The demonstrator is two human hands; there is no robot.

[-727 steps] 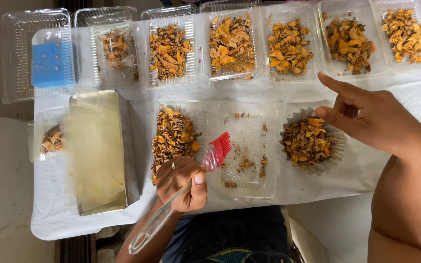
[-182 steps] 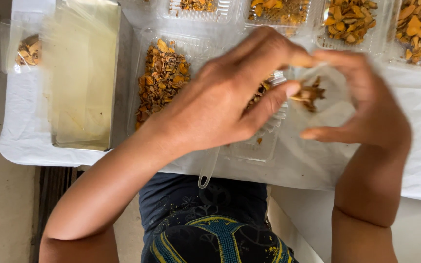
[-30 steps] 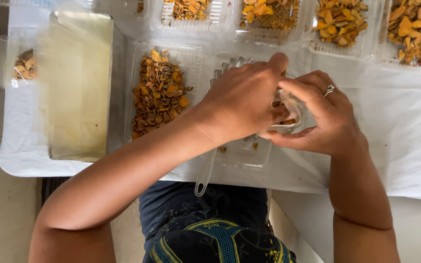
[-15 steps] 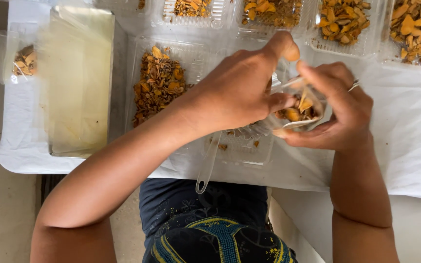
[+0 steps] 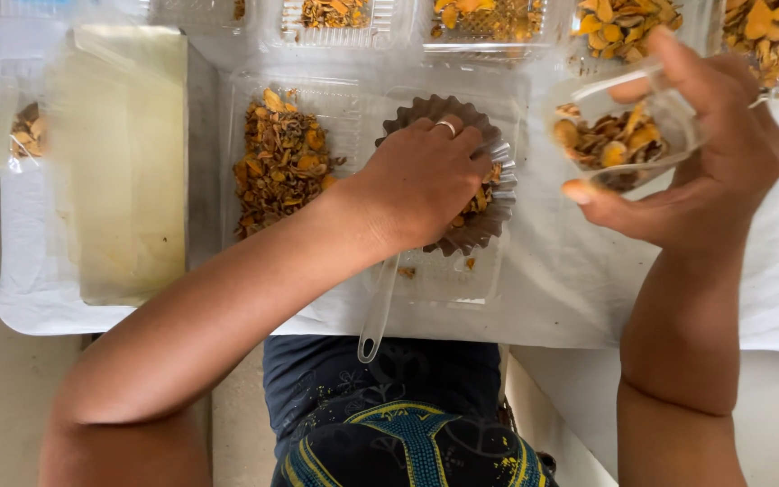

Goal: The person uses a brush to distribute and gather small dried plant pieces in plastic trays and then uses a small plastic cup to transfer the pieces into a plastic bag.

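The white-covered worktop carries a far row of clear trays. At centre the left hand presses curled into a fluted foil cup. To its right, well apart, the right hand grips a clear cup of orange chips, raised and tilted leftward.

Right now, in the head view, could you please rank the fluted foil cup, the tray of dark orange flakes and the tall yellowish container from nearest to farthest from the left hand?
1. Fluted foil cup: under the left hand.
2. Tray of dark orange flakes: just left.
3. Tall yellowish container: far left.
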